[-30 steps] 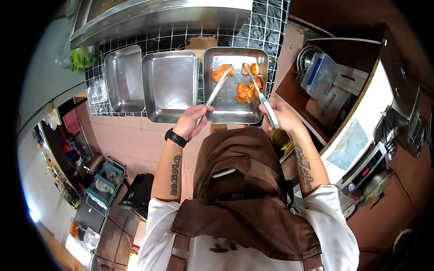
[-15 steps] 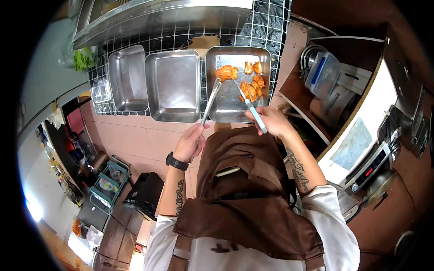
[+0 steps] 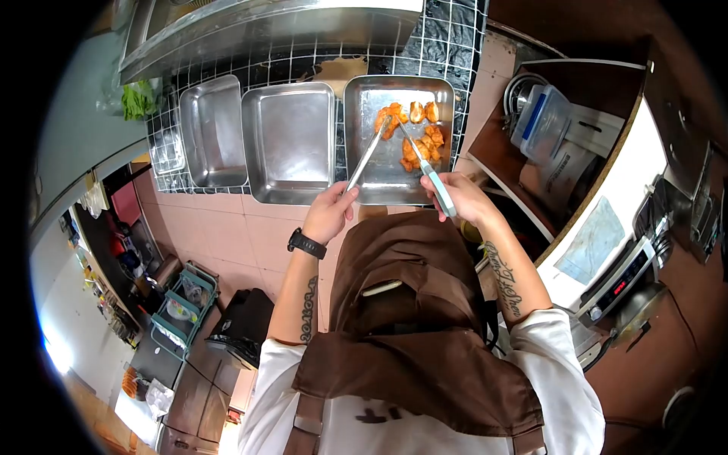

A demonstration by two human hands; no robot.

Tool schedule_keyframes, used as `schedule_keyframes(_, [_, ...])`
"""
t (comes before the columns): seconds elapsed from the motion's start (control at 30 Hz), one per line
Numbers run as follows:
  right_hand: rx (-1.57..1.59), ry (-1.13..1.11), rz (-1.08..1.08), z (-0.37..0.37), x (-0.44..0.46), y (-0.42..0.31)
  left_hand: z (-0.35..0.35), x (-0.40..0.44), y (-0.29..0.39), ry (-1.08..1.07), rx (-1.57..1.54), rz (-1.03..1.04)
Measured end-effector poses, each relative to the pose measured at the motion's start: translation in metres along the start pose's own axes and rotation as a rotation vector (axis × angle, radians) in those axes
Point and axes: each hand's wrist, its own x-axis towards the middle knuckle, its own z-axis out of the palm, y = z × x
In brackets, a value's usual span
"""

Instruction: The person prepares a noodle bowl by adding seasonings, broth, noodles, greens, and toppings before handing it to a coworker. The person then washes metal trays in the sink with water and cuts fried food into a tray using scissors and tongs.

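Observation:
My left hand (image 3: 331, 212) is wrapped round metal tongs (image 3: 366, 161), whose far end touches an orange-coated piece of meat (image 3: 390, 120). My right hand (image 3: 460, 198) holds a knife (image 3: 438, 191) by its pale blue handle; its thin blade points up and left, with the tip at the right side of the same piece. Both tools reach over a rectangular steel tray (image 3: 379, 192). Two smaller meat pieces (image 3: 424, 112) lie to the right in this tray, and a cluster of cut meat (image 3: 422, 149) sits just below them, partly behind the blade.
Left of the meat tray stand a bare steel tray (image 3: 290, 140) and a narrower steel pan (image 3: 215, 133), on a white wire grid (image 3: 447, 45) over black plastic. A steel ledge (image 3: 280, 38) runs behind. Shelving with a plastic container (image 3: 547, 125) is at the right.
The tongs and the held piece have shifted right, toward the other meat. My left hand has moved up and right; my right hand has moved slightly right, with the knife handle turned.

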Motion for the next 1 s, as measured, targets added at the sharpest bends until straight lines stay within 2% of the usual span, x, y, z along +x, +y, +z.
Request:
schedule_keyframes(0.3, [-0.271, 0.037, -0.030, -0.023, -0.012, 0.017, -0.015, 0.000, 0.000, -0.081, -0.196, 0.031])
schedule_keyframes(0.53, [-0.350, -0.093, -0.088, -0.037, -0.010, 0.012, -0.032, -0.007, 0.007, -0.235, -0.206, 0.015])
schedule_keyframes(0.73, [-0.114, -0.131, -0.143, -0.031, 0.005, 0.009, -0.048, -0.003, 0.018, -0.296, -0.108, -0.010])
schedule_keyframes(0.93, [-0.079, -0.156, -0.013, -0.028, 0.000, -0.010, -0.061, 0.007, 0.029, -0.355, -0.033, 0.016])
schedule_keyframes(1.0, [0.016, -0.108, -0.059, -0.025, 0.010, -0.002, -0.064, 0.012, 0.032, -0.348, -0.009, 0.003])
